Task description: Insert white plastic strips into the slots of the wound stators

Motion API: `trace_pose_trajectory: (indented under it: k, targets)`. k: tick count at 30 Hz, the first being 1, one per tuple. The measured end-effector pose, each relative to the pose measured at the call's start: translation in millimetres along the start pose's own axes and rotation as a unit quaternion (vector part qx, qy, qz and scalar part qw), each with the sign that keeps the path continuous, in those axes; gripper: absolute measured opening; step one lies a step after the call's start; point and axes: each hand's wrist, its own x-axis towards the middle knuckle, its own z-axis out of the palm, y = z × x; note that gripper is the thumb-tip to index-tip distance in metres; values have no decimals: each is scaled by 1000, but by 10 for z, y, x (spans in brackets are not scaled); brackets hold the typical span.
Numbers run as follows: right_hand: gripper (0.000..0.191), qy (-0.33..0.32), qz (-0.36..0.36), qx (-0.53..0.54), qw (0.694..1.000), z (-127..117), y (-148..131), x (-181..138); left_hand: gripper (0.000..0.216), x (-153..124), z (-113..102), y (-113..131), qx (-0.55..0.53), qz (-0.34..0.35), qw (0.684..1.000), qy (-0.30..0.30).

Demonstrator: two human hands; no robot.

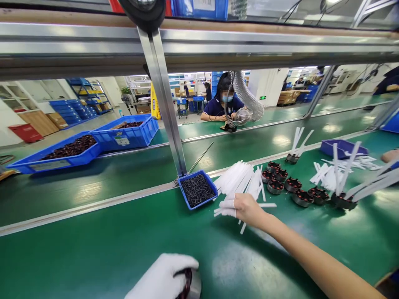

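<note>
My left hand (162, 278), in a white glove, is wrapped round a ring-shaped motor stator (195, 284) with dark red windings at the bottom edge. Part of the stator is cut off by the frame. White covers sit on the fingers of my right hand (245, 206), which are closed at the near side of a pile of white plastic strips (238, 176). Strip ends show around these fingers, though the exact grip is partly hidden. Just left of the pile stands a small blue bin (198, 190) full of short black pieces.
Several wound stators (276, 186) stand right of the pile, some with upright white strips. Beyond are a purple tray (343, 149) and more strips. Blue crates (124, 139) hold dark parts at left. A metal post (165, 95) rises behind the bin. A masked co-worker (222, 101) sits opposite.
</note>
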Motion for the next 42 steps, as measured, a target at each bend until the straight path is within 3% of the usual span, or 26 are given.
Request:
trace_pose_trajectory:
  k: [2,4,6,8,13,15,17,20,23,29,35,42]
  targets:
    - [24,-3,-31,55,998,47,-271,-35,35,42,29,-34,-202,-30,978,40]
    - [27,-1,-47,122,991,67,-508,-71,40,68,78,-67,-386,-55,919,58]
    - [27,-17,-55,188,980,68,-673,-105,43,76,136,-108,-495,-63,864,63]
    - [21,-46,-46,238,969,79,-764,-131,44,68,186,-158,-545,-57,834,65]
    - [3,-56,39,313,947,214,-851,-143,46,46,235,-211,-594,-32,803,33]
    - [7,-67,69,322,942,270,-891,-130,47,63,245,-176,-592,-18,806,12]
    - [15,-87,89,317,940,298,-930,-119,46,95,266,-142,-557,-7,830,10]
    - [16,-114,107,267,951,286,-949,-121,43,144,315,-162,-500,-3,865,47]
    - [10,-130,107,196,966,254,-908,-145,42,153,341,-236,-495,-25,865,77]
    - [22,-142,45,152,977,323,-841,-190,49,107,291,-193,-509,-38,857,71]
    - [21,-110,-9,133,985,472,-868,-226,47,116,297,-107,-473,-25,876,90]
    - [26,-45,-35,141,988,499,-865,-246,44,119,350,-205,-421,2,901,99]
